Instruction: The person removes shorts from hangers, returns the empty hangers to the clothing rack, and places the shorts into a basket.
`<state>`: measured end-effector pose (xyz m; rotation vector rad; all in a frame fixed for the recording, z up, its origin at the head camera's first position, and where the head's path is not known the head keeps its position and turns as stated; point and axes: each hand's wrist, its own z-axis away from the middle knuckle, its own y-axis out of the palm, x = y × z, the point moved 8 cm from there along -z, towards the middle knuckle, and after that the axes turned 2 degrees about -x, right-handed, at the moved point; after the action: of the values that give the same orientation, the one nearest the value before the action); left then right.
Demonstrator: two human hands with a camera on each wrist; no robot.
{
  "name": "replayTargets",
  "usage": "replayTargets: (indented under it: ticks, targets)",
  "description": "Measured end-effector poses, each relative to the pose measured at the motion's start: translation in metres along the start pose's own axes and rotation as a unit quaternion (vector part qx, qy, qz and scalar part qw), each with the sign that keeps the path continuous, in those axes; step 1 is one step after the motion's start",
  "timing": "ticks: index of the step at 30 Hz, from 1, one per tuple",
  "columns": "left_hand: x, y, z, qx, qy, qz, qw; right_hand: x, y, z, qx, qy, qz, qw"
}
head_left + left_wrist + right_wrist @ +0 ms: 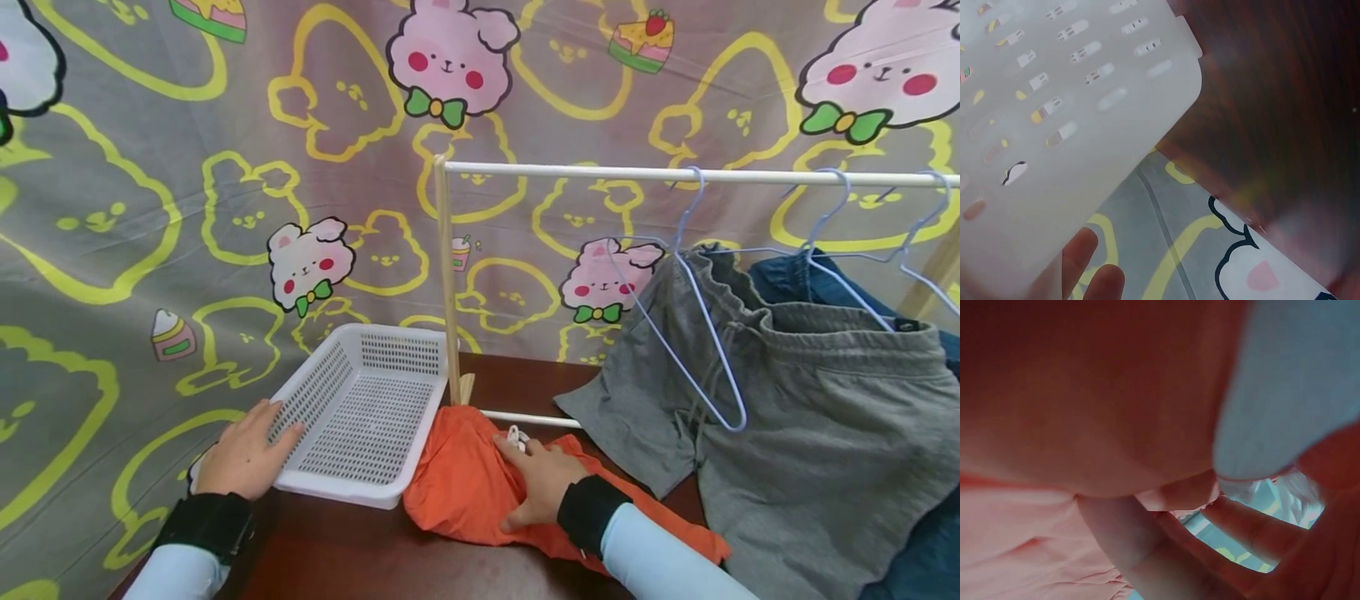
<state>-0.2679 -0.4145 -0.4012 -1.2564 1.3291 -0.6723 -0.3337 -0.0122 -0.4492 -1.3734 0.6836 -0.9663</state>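
A crumpled pair of orange shorts point(457, 475) with a white drawstring point(517, 435) lies on the dark brown table. Over it rests my right hand point(546, 479), thumb apart from the fingers, fingertips close to the drawstring. In the right wrist view, gaps show between the fingers point(1254, 531), and orange fabric point(1035, 544) fills the left side. My left hand point(243, 450) is at the left rim of a white perforated basket point(401, 492), thumb reaching over the edge. From the left wrist, two fingertips point(1105, 282) show beside the basket's outer wall.
A rack with a white rail point(555, 170) and wooden post point(447, 283) stands behind. From it hang lilac hangers point(705, 308), grey shorts point(817, 417) and blue clothing point(795, 275) on the right. A cartoon-print curtain point(247, 108) backs the table point(337, 558).
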Motion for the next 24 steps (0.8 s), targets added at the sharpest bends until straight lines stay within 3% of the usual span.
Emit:
replayTargets:
  ticks: [8,13,20,24]
  targets:
    - [-0.006,0.000,-0.001,-0.018,0.000,0.003,0.9998,0.003,0.003,-0.015,-0.002,-0.010,0.033,0.999]
    - [-0.005,0.001,-0.002,-0.012,-0.003,-0.005,0.9999,0.005,0.002,-0.020,0.008,-0.017,0.037,0.999]
    - [-0.006,0.003,-0.001,-0.013,0.002,-0.004,0.9999,0.007,0.001,-0.024,-0.059,-0.065,0.055,0.995]
    - [-0.006,0.002,-0.001,-0.010,-0.002,-0.002,0.9999,0.007,-0.001,-0.024,-0.053,-0.059,0.057,0.995]
